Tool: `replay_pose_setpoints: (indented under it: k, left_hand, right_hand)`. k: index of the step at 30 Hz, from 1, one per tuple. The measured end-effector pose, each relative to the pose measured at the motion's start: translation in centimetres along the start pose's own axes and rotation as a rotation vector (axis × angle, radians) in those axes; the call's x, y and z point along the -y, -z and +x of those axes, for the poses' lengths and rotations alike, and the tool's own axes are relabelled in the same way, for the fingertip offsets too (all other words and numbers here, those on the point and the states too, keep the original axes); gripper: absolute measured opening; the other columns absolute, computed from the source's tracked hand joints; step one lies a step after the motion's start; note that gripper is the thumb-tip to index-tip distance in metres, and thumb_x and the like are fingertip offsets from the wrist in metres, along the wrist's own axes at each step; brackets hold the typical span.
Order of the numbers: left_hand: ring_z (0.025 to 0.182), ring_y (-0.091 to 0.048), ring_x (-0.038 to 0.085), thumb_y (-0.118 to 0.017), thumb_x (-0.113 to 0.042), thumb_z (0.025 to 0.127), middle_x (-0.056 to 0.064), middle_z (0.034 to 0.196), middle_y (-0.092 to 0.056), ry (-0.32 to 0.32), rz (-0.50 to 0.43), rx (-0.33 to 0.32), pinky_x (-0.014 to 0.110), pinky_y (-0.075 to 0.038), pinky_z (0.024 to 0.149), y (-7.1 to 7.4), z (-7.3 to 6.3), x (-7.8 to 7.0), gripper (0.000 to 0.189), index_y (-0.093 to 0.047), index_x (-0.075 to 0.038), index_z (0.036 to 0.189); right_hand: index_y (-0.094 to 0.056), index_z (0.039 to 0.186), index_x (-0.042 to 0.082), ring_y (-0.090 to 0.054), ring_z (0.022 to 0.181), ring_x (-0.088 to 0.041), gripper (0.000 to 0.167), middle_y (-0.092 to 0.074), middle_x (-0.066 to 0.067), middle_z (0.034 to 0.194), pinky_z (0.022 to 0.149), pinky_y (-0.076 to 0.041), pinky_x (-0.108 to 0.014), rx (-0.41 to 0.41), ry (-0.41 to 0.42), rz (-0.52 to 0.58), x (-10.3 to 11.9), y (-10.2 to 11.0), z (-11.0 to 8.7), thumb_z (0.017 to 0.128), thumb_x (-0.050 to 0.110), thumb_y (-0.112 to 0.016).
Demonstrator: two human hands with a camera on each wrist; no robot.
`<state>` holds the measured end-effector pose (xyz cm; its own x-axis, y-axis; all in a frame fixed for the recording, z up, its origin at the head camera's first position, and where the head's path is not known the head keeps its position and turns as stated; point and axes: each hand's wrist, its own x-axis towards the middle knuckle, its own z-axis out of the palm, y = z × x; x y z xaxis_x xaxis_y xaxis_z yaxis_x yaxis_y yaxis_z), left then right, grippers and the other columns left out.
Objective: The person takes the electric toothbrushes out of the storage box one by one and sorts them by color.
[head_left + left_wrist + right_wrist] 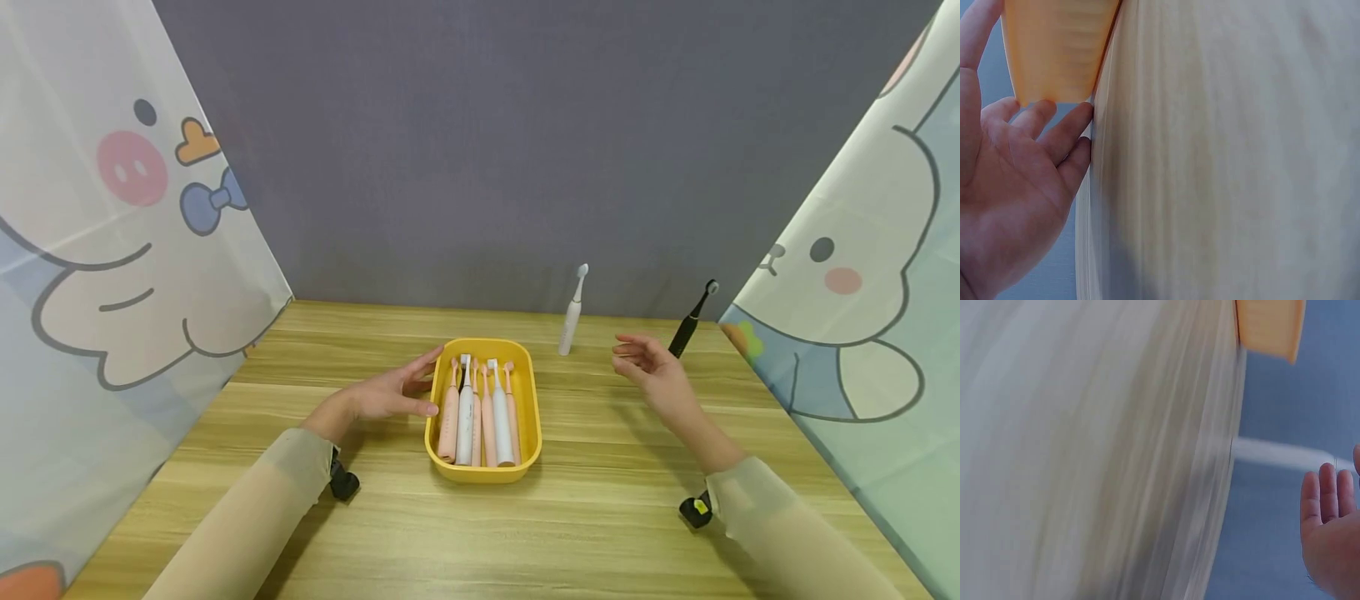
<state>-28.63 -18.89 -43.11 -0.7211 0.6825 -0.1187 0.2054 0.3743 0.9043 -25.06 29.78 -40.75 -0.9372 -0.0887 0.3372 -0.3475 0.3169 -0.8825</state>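
My left hand (393, 390) rests against the left side of a yellow bin (534, 417), its thumb along the rim. In the left wrist view the fingertips (1075, 119) touch the bin's outer wall (1060, 56). Inside lie several electric toothbrushes, pink ones (448, 425) and white ones (465, 421), heads toward the back. A white electric toothbrush (571, 325) stands upright behind and right of the bin. My right hand (660, 379) hovers over the table with loosely bent fingers and nothing in them. Just behind it stands a black electric toothbrush (683, 333), its lower part hidden.
The wood-grain table (360, 533) ends at a grey back wall (480, 167). Cartoon-printed curtains, one at the left (90, 292) and one at the right (870, 317), flank it. Dark wrist cameras (343, 483) sit under both sleeves.
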Motion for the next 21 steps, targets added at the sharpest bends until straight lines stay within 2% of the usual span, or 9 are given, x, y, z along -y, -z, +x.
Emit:
replay_pose_setpoints:
  k: [3,6,9,12,14,21]
  left_hand:
    - [0.169,-0.021,0.047,-0.083,-0.033,0.100,0.011,0.187,-0.009,0.002,0.002,-0.002,0.070,-0.022,0.134,0.0,0.0,0.1,0.116,0.004,-0.036,0.178]
    - [0.168,-0.021,0.047,-0.083,-0.034,0.100,0.011,0.187,-0.010,0.000,0.005,-0.003,0.071,-0.022,0.134,0.0,0.0,0.1,0.117,0.005,-0.035,0.178]
    - [0.168,-0.022,0.048,-0.082,-0.034,0.101,0.012,0.187,-0.009,-0.006,0.006,0.000,0.071,-0.022,0.134,0.0,0.1,0.2,0.116,0.005,-0.035,0.178]
    - [0.168,-0.022,0.048,-0.082,-0.033,0.101,0.012,0.187,-0.008,-0.008,0.007,0.001,0.071,-0.021,0.134,0.1,0.2,0.2,0.116,0.005,-0.035,0.178]
    - [0.168,-0.021,0.048,-0.082,-0.033,0.101,0.012,0.187,-0.008,-0.008,0.004,0.002,0.071,-0.021,0.134,0.1,0.2,0.1,0.116,0.005,-0.036,0.178]
    - [0.169,-0.019,0.048,-0.082,-0.031,0.101,0.013,0.187,-0.006,-0.009,-0.008,0.006,0.070,-0.020,0.134,0.1,0.1,0.0,0.116,0.006,-0.033,0.178]
  right_hand:
    - [-0.057,0.152,-0.001,-0.068,0.106,0.001,0.047,-0.070,0.011,0.121,0.091,-0.060,-0.015,0.043,-0.007,-0.023,0.3,-1.5,0.2,0.108,0.011,-0.071]
    - [-0.058,0.150,-0.004,-0.068,0.104,0.003,0.046,-0.071,0.005,0.121,0.090,-0.060,-0.015,0.071,0.002,-0.014,0.6,-3.0,0.6,0.108,0.006,-0.070]
    - [-0.058,0.150,-0.006,-0.068,0.103,0.002,0.045,-0.072,-0.005,0.123,0.090,-0.061,-0.016,0.095,0.006,-0.001,1.2,-4.4,0.8,0.107,0.003,-0.070]
    - [-0.059,0.150,-0.003,-0.069,0.103,-0.003,0.046,-0.070,-0.024,0.130,0.090,-0.060,-0.017,0.114,0.005,-0.007,1.8,-5.6,0.9,0.106,0.006,-0.071]
    - [-0.060,0.150,-0.002,-0.069,0.104,-0.004,0.046,-0.067,-0.032,0.133,0.090,-0.060,-0.017,0.124,0.019,-0.008,2.2,-6.4,1.1,0.106,0.007,-0.072]
    - [-0.062,0.148,0.000,-0.069,0.102,-0.007,0.046,-0.068,-0.033,0.130,0.086,-0.057,-0.019,0.148,0.069,-0.006,3.2,-8.6,1.7,0.105,0.006,-0.074]
